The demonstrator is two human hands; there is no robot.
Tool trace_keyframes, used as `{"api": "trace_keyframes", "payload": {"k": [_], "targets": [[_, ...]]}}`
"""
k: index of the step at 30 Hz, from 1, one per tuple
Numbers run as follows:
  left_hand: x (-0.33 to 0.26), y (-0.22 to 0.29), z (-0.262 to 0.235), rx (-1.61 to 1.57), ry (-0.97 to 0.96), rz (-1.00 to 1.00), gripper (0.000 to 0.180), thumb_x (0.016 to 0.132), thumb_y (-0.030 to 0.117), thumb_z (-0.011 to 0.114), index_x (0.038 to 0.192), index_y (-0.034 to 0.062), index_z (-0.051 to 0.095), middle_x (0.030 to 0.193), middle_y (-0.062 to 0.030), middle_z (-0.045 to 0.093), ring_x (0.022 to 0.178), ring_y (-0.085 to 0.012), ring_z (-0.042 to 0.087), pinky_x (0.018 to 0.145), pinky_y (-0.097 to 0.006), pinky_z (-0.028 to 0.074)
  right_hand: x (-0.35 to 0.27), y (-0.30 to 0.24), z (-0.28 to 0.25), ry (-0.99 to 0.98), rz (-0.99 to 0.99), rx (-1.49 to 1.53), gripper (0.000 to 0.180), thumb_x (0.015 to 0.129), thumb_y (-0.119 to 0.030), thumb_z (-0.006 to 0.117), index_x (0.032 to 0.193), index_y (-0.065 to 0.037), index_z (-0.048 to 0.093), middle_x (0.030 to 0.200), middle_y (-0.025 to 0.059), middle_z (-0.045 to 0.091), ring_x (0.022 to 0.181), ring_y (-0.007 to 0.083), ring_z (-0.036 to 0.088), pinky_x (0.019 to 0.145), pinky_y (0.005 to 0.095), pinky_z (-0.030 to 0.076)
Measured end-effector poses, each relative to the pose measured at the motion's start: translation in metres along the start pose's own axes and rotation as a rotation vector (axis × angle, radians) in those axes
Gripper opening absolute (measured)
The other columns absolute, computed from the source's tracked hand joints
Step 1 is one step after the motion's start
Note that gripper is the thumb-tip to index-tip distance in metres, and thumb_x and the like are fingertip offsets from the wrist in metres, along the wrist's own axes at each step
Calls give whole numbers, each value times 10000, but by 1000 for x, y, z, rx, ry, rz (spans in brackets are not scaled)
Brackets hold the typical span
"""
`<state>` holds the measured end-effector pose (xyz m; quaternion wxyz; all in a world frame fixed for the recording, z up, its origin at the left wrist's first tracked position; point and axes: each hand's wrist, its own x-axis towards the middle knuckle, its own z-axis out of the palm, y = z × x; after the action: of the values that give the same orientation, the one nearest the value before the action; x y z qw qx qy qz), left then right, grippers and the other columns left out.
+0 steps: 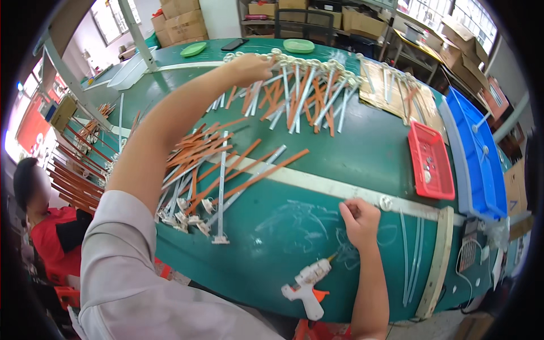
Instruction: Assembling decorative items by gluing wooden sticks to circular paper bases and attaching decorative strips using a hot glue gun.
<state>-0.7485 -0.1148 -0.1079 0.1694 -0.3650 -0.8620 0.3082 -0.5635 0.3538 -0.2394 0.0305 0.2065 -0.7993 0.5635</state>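
At the far side of the table, my left hand (258,67) is closed at a row of orange and white flat sticks (306,96) with round whitish heads (323,66). Its fingers are pressed together and partly hidden, so what they hold cannot be made out. My right hand (361,222) is curled into a loose fist above the green table, nothing visible in it. Just left of the right forearm lies a white glue gun (309,286) with an orange trigger. A loose pile of orange and white sticks (226,170) with whitish end pieces (190,218) lies beneath my left arm.
A red basket (432,161) and a blue divided tray (473,153) stand at the right. Clear strips (412,260) lie beside a pale wooden bar (436,266). Two green dishes (298,45) and a phone (235,44) are at the back. Someone in red (54,243) sits at left.
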Motion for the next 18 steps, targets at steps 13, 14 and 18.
{"api": "trace_keyframes", "payload": {"k": [13,14,18], "targets": [[-51,264,-318,-629,765,-376,226,722,60,789,936,25,724,897,-120,734,819,-293,712,729,-412,564,0,17,-3,15,-32,-50,136,897,-117,741,892,15,709,715,-9,663,647,38,580,607,211,466],[-81,293,-315,-706,872,-321,224,692,10,762,912,25,724,873,-114,728,786,-283,703,703,-394,555,0,7,5,-2,-51,-57,136,897,-118,741,895,15,710,718,-7,666,647,41,581,609,213,469],[-177,384,-275,-815,798,-708,120,705,-34,750,743,31,657,744,-89,692,681,-270,665,616,-351,522,-1,12,4,35,-67,-107,141,900,-129,744,904,10,724,722,-8,668,646,49,583,601,218,470]]}}
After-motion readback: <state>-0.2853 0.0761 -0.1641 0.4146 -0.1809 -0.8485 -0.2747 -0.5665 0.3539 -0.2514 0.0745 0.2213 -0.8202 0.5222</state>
